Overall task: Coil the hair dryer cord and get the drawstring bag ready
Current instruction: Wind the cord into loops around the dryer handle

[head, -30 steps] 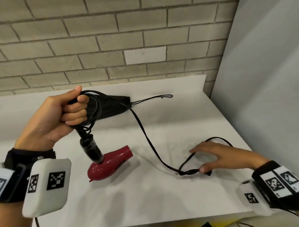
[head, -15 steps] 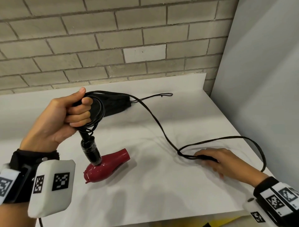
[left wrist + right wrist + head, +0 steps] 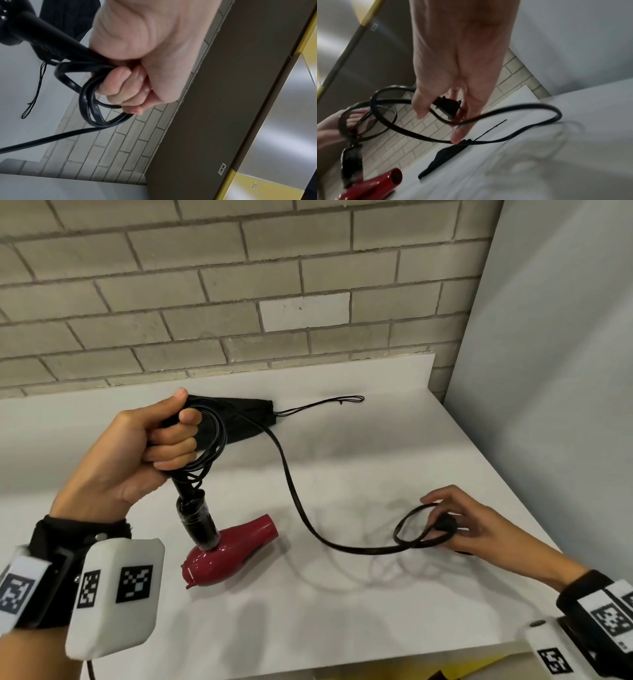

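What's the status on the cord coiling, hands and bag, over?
Left hand grips dryer handle plus coiled loops. Right hand pinches the plug; cord slack between. Drawstring bag flat, untouched. Nothing in the way.

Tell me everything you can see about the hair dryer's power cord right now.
The cord is black, flat and glossy, like rubber or plastic. Several loops of it are gathered in the left hand, which grips them against the dryer's black handle. From there the loose part arcs down onto the white table, then curls into a small loop by the right hand, whose fingers hold the black plug at its end.
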Tool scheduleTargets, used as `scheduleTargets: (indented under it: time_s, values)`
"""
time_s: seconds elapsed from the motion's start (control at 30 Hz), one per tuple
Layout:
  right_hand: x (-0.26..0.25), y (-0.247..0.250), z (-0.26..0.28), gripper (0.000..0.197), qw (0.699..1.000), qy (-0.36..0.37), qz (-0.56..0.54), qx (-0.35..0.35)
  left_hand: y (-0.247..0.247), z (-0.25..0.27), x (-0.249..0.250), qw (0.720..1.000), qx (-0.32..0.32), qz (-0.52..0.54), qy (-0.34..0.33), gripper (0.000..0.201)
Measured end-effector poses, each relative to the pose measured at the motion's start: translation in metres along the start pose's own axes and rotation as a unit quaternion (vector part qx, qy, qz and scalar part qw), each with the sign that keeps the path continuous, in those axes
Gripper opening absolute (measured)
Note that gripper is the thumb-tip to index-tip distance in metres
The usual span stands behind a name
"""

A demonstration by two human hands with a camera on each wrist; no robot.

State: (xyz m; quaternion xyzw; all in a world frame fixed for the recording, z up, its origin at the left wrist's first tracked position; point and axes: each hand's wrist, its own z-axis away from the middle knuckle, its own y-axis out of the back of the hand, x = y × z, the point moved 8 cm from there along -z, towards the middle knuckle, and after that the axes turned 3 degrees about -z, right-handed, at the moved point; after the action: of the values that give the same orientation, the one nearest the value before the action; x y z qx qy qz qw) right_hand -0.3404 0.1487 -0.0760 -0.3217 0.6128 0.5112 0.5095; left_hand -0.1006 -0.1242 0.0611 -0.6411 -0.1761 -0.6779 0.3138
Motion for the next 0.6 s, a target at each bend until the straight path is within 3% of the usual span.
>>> scheduleTargets:
  time_s: [0.1,0.17,0.27,0.33,0.37,0.47,0.53,0.6]
  values:
    - [-0.006,0.005,0.000,0.059,1.000,0.013,0.009,0.005,0.002,0.000,-0.001,1.000,0.001,0.002,0.002,0.033]
    - [-0.014,0.018,-0.002,0.059,0.989,0.038,0.137,0.049,0.003,0.001,-0.001,1.000,0.004,0.002,0.002,0.033]
    - [-0.024,0.052,-0.001,0.059,0.906,0.059,0.396,0.140,0.005,0.001,0.000,1.000,0.011,0.003,-0.001,0.036]
    - [-0.023,0.066,-0.001,0.068,0.857,0.050,0.494,0.137,0.009,0.001,0.002,1.000,0.017,0.011,-0.004,0.038]
    - [-0.019,0.070,0.000,0.068,0.841,0.021,0.528,0.115,0.011,0.001,0.002,1.000,0.022,0.017,-0.006,0.038]
    - [0.020,0.101,0.014,0.057,0.783,-0.160,0.597,0.069,0.018,0.002,0.005,0.999,0.033,0.024,-0.013,0.041]
    - [0.048,0.123,0.031,0.063,0.744,-0.289,0.601,0.036,0.021,0.002,0.005,0.999,0.036,0.020,-0.013,0.041]
    - [0.082,0.140,0.043,0.062,0.740,-0.354,0.572,-0.009,0.020,0.002,0.003,0.999,0.032,0.014,-0.012,0.040]
